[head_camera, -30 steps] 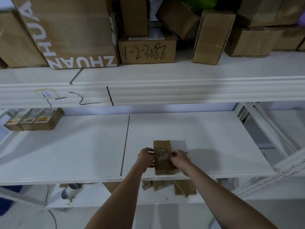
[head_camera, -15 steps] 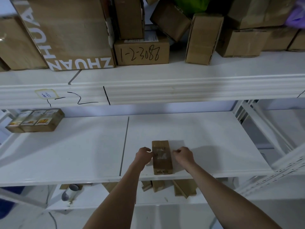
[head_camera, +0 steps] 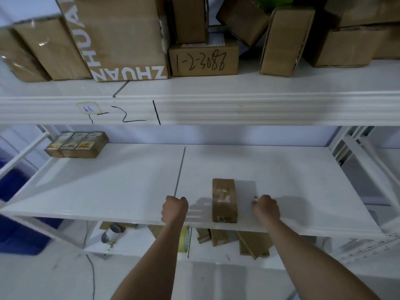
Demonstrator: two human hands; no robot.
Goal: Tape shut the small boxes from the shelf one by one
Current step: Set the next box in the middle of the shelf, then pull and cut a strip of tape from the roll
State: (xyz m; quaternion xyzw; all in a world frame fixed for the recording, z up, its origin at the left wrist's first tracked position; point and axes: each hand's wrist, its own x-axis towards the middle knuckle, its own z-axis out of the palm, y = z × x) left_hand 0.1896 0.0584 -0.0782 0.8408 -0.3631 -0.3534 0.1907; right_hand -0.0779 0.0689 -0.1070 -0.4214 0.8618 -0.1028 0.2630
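Flanking a small box near the shelf's front lip

Sitting far left at the back of the middle shelf point(head_camera: 108, 191), a row of three labelled cartons point(head_camera: 76, 145) lies close to the white upright frame point(head_camera: 21, 152), with a wide stretch of bare white board between it and the hands. A dark seam point(head_camera: 179, 172) runs from the back of the board toward the front edge. The left hand point(head_camera: 174, 207) is just right of where that seam ends, fingers curled into a loose fist with nothing visible in them, hovering over the front lip and apart from the box. The small box point(head_camera: 224, 201), brown cardboard with pale tape patches on top, lies flat with its long side running front to back; its near end sits just behind the shelf's front edge. The right hand point(head_camera: 265, 207) is to the right of the box, also apart from it, fingers curled; whether the fingertips pinch something small I cannot tell. Beyond it the board runs bare to the right-hand frame point(head_camera: 355, 156). Above, the upper shelf edge point(head_camera: 238, 109) overhangs, loaded with larger cartons point(head_camera: 121, 37).
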